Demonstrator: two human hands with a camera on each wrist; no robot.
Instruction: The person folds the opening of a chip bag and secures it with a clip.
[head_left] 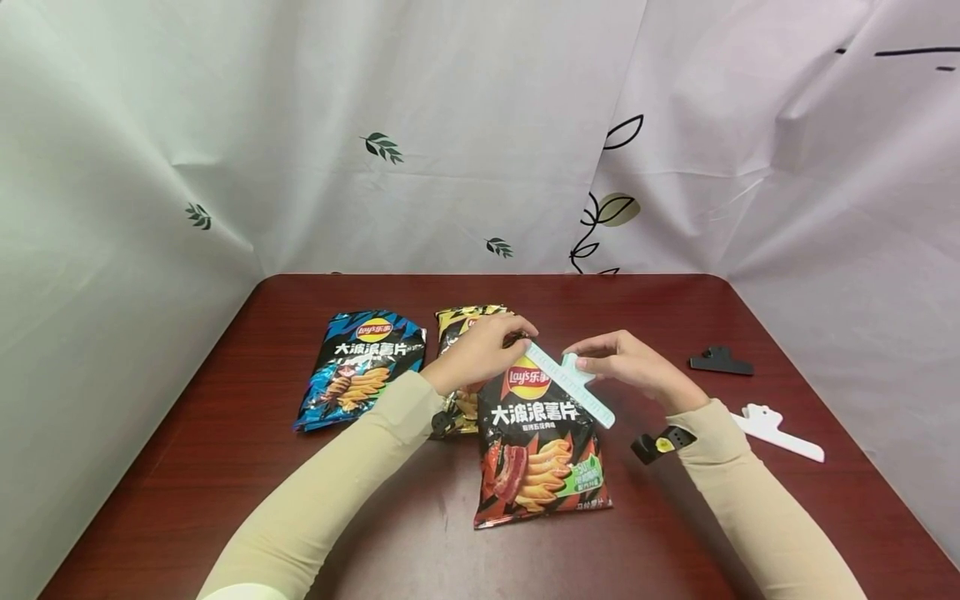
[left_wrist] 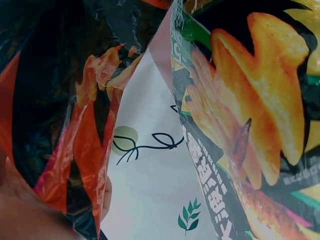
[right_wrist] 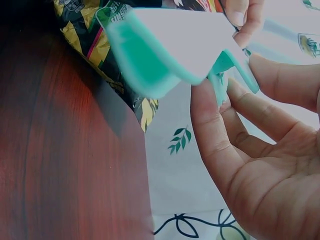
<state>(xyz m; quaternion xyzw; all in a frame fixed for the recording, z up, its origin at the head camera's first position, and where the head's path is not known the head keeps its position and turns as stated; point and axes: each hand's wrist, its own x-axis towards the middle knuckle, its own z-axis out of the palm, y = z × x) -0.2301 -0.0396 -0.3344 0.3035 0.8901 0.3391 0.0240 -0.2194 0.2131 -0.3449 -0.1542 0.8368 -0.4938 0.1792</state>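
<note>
My left hand [head_left: 480, 354] pinches the top corner of a black-and-red Lay's chip bag [head_left: 536, 458]. Close up in the left wrist view, that bag [left_wrist: 85, 145] hangs creased from the fingers at lower left. A long mint-green bag clip [head_left: 592, 404] lies slantwise across the bag's top. My right hand [head_left: 626, 362] pinches the clip's handle between thumb and fingers. In the right wrist view the clip [right_wrist: 190, 35] shows its jaws spread apart at the near end, and fingers of the left hand appear beyond it.
A blue chip bag [head_left: 367, 367] lies at left on the dark red table [head_left: 405, 533]. A yellow chip bag [head_left: 465, 321] is partly hidden behind my left hand. At right lie a black clip [head_left: 722, 362] and a white clip [head_left: 780, 435]. White curtains [head_left: 450, 125] surround the table.
</note>
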